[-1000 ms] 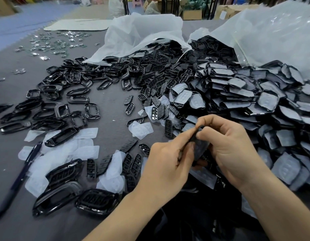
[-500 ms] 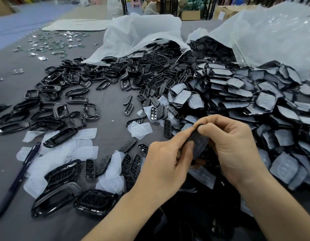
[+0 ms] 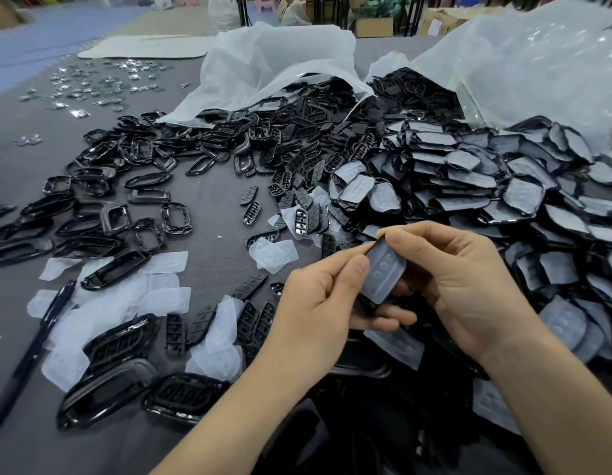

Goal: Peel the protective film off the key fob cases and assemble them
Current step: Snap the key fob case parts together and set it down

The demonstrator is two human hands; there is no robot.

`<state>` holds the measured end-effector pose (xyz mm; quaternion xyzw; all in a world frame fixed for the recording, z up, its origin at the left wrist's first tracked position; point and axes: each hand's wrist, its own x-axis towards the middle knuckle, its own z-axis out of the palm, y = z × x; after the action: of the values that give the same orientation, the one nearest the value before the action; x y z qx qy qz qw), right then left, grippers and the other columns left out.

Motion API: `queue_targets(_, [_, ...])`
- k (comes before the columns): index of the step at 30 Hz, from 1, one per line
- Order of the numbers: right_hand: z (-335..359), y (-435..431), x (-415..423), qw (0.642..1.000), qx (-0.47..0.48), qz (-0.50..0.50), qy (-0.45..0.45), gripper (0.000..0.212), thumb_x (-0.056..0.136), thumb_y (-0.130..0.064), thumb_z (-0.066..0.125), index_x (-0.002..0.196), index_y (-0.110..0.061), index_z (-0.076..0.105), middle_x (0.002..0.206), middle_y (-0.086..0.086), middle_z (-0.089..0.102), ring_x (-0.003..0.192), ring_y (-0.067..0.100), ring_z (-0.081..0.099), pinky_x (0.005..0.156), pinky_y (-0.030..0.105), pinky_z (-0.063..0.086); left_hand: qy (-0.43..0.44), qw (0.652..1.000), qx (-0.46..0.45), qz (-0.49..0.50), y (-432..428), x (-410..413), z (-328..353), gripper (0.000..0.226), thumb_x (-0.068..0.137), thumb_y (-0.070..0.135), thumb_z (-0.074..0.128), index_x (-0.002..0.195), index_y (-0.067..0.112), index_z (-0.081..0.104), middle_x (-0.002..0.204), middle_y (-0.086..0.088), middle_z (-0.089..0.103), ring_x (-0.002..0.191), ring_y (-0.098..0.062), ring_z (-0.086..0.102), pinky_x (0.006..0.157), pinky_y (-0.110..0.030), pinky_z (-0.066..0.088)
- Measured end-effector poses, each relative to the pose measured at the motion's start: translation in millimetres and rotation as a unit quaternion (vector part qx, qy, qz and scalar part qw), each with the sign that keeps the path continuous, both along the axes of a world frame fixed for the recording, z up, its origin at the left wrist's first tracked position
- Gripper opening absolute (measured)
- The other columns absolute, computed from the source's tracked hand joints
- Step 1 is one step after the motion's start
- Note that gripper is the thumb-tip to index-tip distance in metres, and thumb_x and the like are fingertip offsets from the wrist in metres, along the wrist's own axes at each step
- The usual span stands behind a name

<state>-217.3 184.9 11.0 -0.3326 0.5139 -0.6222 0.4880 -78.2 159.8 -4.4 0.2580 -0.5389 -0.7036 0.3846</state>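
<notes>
1. I hold one case point(image 3: 369, 305) up in front of me, over the near edge of the table point(image 3: 212, 186), with its film point(image 3: 383, 275) facing me.
2. My left hand point(image 3: 318, 303) grips the case by its left side, thumb pressed on the film's edge and fingers curled underneath.
3. My right hand point(image 3: 469, 289) pinches the top corner of the film between thumb and forefinger. I cannot tell whether the corner has lifted yet.
4. To do this well, I judge I should work a nail under that corner alone, then pull low and slow along the length of the case so the film comes off in one piece.
5. My left thumb sits on the film, so it should slide onto bare plastic at the side, or it will pin down the sheet I am pulling.
6. The grip should stay on the edges, as the glossy face under the film will likely take fingerprints.
7. The peeled sheet can go with the loose films point(image 3: 154, 296) to my left, near the pen point(image 3: 41, 337).
8. The pile point(image 3: 503, 186) of filmed cases on my right suggests most of the job lies ahead, and the frames point(image 3: 112, 217) for assembly lie to my left.
</notes>
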Motion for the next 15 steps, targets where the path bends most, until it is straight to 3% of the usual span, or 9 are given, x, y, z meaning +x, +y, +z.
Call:
queue_targets(3, [-0.7, -0.8, -0.2, 1.000, 0.001, -0.014, -0.001, 0.016, 0.062, -0.024, 0.072, 0.070, -0.010, 0.074, 0.065, 0.008, 0.067, 0.052, 0.015, 0.058, 0.044, 0.021, 0.047, 0.019, 0.999, 0.033, -0.008, -1.5, -0.3, 1.5, 0.031, 0.085, 0.034, 0.048, 0.107, 0.020, 0.066, 0.083, -0.008, 0.074, 0.067, -0.024, 0.073, 0.057, -0.020, 0.056])
queue_targets(8, [-1.8, -2.7, -3.1, 0.998, -0.011, -0.052, 0.043, 0.020, 0.059, -0.031, 0.073, 0.071, -0.015, 0.076, 0.071, 0.006, 0.069, 0.067, 0.020, 0.059, 0.058, 0.025, 0.049, 0.028, 0.999, 0.024, 0.007, -4.5, 0.2, 0.1, 0.027, 0.079, 0.027, 0.059, 0.104, 0.020, 0.067, 0.081, -0.006, 0.075, 0.067, -0.023, 0.073, 0.058, -0.018, 0.055])
queue_targets(11, [-2.9, -2.4, -2.4, 0.997, -0.017, -0.062, 0.050, 0.026, 0.056, -0.037, 0.074, 0.072, -0.016, 0.076, 0.073, 0.008, 0.069, 0.073, 0.025, 0.059, 0.070, 0.039, 0.049, 0.029, 0.999, 0.019, 0.028, -5.0, -0.6, -2.1, 0.018, 0.084, 0.016, 0.058, 0.100, 0.018, 0.067, 0.077, -0.006, 0.075, 0.063, -0.021, 0.073, 0.055, -0.016, 0.054])
queue_targets(15, [-4.4, -1.5, -1.7, 0.996, -0.026, -0.065, 0.060, 0.028, 0.055, -0.039, 0.075, 0.073, -0.016, 0.076, 0.074, 0.008, 0.069, 0.074, 0.026, 0.061, 0.075, 0.042, 0.051, 0.006, 0.999, 0.007, 0.043, -5.3, 0.0, -4.5, 0.021, 0.095, 0.003, 0.050, 0.098, 0.016, 0.067, 0.075, -0.006, 0.075, 0.064, -0.022, 0.073, 0.055, -0.015, 0.054])
